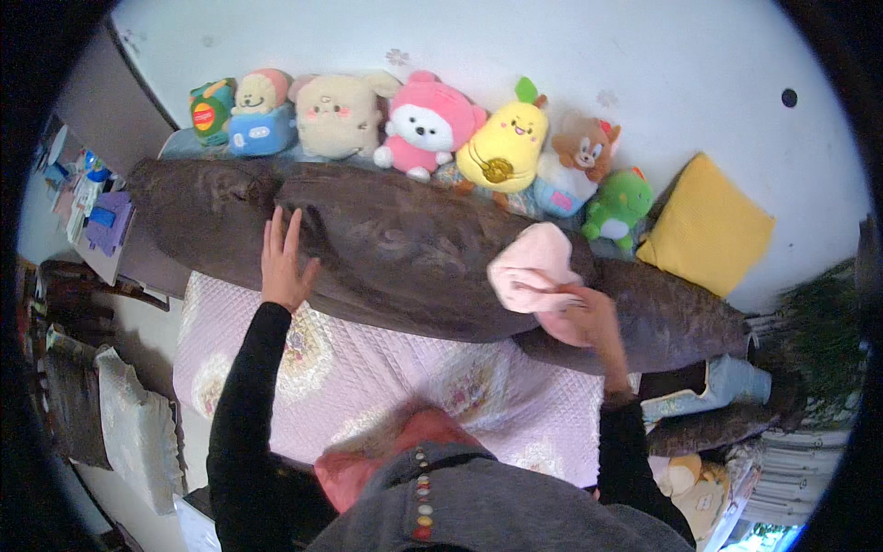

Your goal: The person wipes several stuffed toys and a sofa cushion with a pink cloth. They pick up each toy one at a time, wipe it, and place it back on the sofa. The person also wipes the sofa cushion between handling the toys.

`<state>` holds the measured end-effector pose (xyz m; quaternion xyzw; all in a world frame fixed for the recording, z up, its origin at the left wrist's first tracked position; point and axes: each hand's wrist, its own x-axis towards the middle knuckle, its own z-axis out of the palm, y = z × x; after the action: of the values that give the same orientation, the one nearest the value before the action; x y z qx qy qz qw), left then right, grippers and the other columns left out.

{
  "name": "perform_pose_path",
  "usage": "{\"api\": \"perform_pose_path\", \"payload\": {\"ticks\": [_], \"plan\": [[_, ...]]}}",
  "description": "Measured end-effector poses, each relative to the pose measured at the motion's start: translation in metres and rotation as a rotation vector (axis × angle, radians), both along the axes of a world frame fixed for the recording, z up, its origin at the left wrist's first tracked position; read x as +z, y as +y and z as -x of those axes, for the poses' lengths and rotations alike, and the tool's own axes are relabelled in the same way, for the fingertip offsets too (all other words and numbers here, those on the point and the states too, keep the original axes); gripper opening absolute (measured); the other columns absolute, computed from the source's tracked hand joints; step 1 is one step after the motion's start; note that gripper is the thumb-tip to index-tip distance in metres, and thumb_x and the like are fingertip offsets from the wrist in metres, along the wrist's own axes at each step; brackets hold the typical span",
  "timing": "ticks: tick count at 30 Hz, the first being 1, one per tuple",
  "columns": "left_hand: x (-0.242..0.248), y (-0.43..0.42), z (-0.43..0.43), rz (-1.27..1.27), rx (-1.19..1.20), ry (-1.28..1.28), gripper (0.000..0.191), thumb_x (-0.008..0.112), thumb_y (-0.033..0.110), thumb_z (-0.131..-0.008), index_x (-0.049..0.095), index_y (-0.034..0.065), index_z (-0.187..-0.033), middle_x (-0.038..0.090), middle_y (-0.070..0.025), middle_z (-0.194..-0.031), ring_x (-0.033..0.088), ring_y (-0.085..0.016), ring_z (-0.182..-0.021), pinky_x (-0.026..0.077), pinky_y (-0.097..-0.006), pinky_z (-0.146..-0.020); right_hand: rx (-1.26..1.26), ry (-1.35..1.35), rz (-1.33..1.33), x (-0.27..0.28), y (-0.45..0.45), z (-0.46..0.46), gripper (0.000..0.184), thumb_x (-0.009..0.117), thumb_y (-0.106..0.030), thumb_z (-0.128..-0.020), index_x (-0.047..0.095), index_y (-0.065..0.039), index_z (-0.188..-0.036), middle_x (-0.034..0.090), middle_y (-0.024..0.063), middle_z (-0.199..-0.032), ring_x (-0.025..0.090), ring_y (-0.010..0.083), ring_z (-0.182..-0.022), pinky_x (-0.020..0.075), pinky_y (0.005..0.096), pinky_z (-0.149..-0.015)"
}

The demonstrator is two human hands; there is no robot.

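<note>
My left hand (pixel 284 265) rests with spread fingers on the dark brown plush sofa cover (pixel 407 241), near its left part. In my right hand (pixel 586 317) is a bunched pink cloth (pixel 534 269), held just above or on the same cover, right of the middle. Part of the cloth hangs below the fingers, and the hand is slightly blurred. Behind the brown cover sits a row of plush toys, among them a pink bear (pixel 428 127), a yellow pear (pixel 505 146) and a green dinosaur (pixel 619 203).
A yellow cushion (pixel 710 224) leans against the white wall. A quilted pink floral cover (pixel 386 372) lies between me and the sofa. At the far left stands a table (pixel 100 255) with assorted items. More plush toys (pixel 700 490) lie at the lower right, beside a curtain.
</note>
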<state>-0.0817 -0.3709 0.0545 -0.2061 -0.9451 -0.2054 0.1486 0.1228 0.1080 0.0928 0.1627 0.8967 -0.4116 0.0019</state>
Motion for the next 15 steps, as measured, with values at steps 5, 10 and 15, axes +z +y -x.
{"api": "perform_pose_path", "payload": {"ticks": [5,10,15], "plan": [[0.004,0.045,0.021,0.145,0.012,0.023,0.08,0.067,0.038,-0.085,0.027,0.0275,-0.153,0.016,-0.0099,-0.161,0.015,-0.041,-0.146,0.019,-0.0652,-0.111,-0.677,0.739,-0.04,0.124,0.048,-0.073,0.039,0.051,0.001,-0.085,0.06,0.002,-0.123,0.063,0.016,-0.122,0.062,0.0228,-0.105,0.0494,0.0355,-0.093],[0.004,0.079,0.031,0.319,0.129,-0.034,0.071,0.055,0.054,-0.09,0.029,0.0306,-0.152,0.016,-0.0065,-0.161,0.01,-0.041,-0.147,0.017,-0.0724,-0.107,-0.691,1.6,-0.419,0.163,0.041,-0.089,0.037,0.053,-0.01,-0.091,0.055,-0.001,-0.127,0.064,0.0226,-0.111,0.065,0.0317,-0.098,0.057,0.0394,-0.078],[0.001,0.083,0.031,0.42,0.17,-0.001,0.064,0.046,0.056,-0.095,0.03,0.0305,-0.152,0.018,-0.0064,-0.161,0.013,-0.042,-0.147,0.019,-0.0726,-0.106,-0.469,0.575,-0.17,-0.07,-0.018,-0.044,0.043,0.057,-0.013,-0.089,0.052,0.0,-0.129,0.054,0.0214,-0.127,0.054,0.0355,-0.113,0.0461,0.0437,-0.091]]}}
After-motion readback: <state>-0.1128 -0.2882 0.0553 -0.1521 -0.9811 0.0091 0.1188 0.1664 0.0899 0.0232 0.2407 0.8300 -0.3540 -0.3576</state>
